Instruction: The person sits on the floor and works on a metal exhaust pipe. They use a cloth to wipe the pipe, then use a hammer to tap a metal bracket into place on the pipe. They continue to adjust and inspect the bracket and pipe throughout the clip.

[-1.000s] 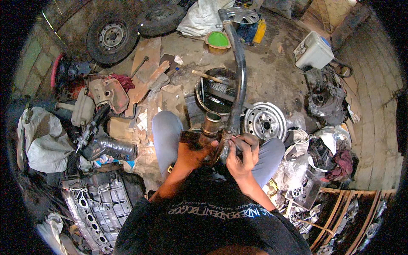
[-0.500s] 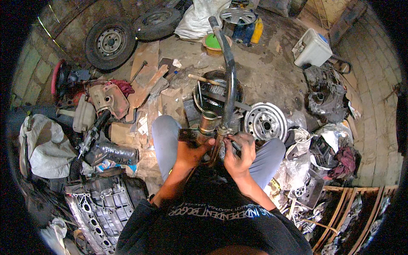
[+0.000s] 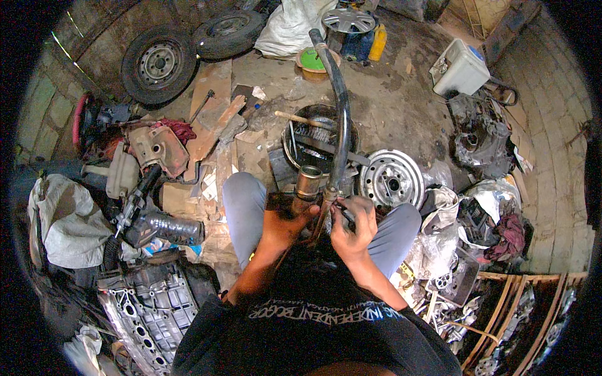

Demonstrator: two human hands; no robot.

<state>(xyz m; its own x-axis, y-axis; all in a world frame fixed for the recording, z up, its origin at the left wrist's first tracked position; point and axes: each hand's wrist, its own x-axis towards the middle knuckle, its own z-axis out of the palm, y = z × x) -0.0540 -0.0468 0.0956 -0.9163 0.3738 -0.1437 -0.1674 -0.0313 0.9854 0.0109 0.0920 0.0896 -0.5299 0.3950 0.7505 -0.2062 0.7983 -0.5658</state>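
A long, curved, black metal tube rises from between my knees and leans away from me. Its near end meets a rusty bracket, next to a short, open-topped metal sleeve. Together they look like one car part. My left hand is closed round the bracket below the sleeve, thumb resting towards the tube. On the right of the joint, my right hand is closed in a pinch against the tube's lower end. Something small and dark shows between its fingers, too hidden to name.
Just ahead stands a round black basin with a wooden-handled tool across it. A steel wheel rim lies to its right. An engine block sits at my near left, two tyres at the far left, and a gearbox-like casing at the right.
The view has shifted very slightly. Both hands keep their hold, and the tube and sleeve stay almost where they were.
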